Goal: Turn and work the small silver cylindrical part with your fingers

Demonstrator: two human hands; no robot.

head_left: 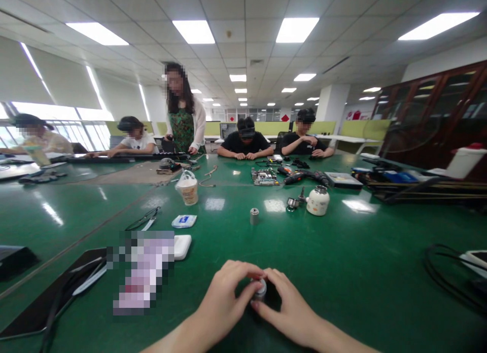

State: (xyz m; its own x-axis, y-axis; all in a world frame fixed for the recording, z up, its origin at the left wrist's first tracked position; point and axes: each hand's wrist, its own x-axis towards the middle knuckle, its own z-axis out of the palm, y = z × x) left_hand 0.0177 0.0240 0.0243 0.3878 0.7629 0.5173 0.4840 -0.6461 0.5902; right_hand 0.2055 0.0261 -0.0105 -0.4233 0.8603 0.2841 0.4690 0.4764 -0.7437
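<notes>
Near the front edge of the green table, both hands close around a small silver metal cylinder. My left hand curls its fingers over the far side, with the thumb against the near side. From the right, my right hand grips the same cylinder between thumb and fingertips. Part of the cylinder is hidden by the fingers. Farther ahead stands a second metal cylinder, upright, with a narrower knob on top. It is apart from both hands.
On the left lie a white case, a small packet and a black tablet-like panel. A bagged cup, white jar, circuit board and power drill stand farther back. Several people are across the table.
</notes>
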